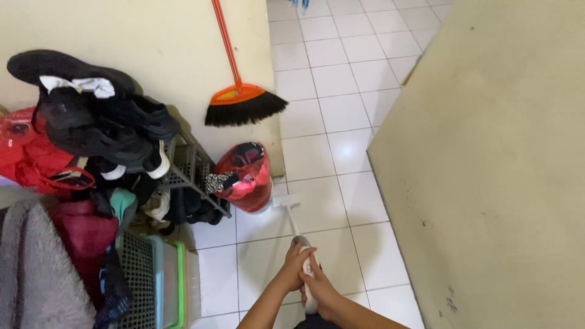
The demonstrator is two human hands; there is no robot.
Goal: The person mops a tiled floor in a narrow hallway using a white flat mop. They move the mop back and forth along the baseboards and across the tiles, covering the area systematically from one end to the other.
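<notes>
White tiled floor, both hands clasping white mop handle (red bag beside).

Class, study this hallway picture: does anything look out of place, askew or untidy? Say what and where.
Black shoes sit heaped unevenly atop the crowded grey shoe rack at left. A red plastic bag slumps on the white tiled floor beside it.

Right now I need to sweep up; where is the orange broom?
The orange broom leans on the cream wall at upper centre of the head view, bristles above the red bag and right of the shoe rack.
</notes>
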